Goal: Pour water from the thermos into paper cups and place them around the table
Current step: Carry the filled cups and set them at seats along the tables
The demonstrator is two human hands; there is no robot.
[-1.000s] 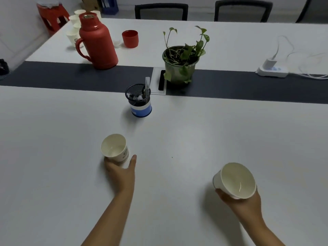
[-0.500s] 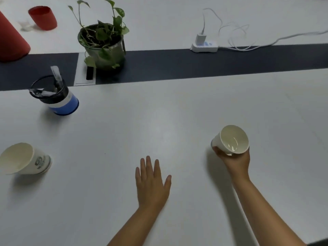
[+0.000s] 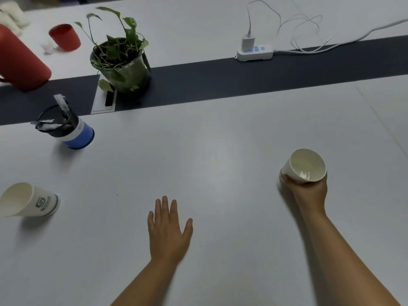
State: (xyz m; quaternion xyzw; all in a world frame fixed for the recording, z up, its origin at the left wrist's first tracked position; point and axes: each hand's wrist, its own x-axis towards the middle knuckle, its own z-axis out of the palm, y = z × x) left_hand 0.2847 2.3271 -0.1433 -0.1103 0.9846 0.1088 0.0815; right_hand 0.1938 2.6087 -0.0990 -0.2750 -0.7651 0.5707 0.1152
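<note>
Since the last look my view has swung right: the printed paper cup (image 3: pixel 28 200) I set down has slid out to the left edge of the picture, and my right hand (image 3: pixel 309 191) has carried its cup further out and lower toward the counter (image 3: pixel 220 173).

Going left to right, with the potted plant (image 3: pixel 120 60) as my marker. Far left of the plant, up at the edge, the red thermos (image 3: pixel 21 62) is only partly in view, with its red cap (image 3: pixel 65 37) just beyond it and a blur of spare white cups (image 3: pixel 11 15) in the corner. Nearer me than the plant and a little left sits the pen holder (image 3: pixel 66 129). Well down and left of the plant, the printed paper cup stands on the counter, released.

Now my left hand (image 3: pixel 169 230): fingers straight, slack, gripping nothing, well nearer me than the plant. I can't tell if it touches the surface.

Far right of the plant and nearer me, my right hand is wrapped round the base of the second paper cup (image 3: pixel 305 165), which is tipped toward me, mouth in full view, a glint of water inside. I'd say its base is at or just above the counter.

The risk from here: that tilt. Let go before the base sits flat and the cup could rock over and spill. The power strip (image 3: pixel 254 53), right of the plant, is well off, though, so a spill would be only a mess.
</note>
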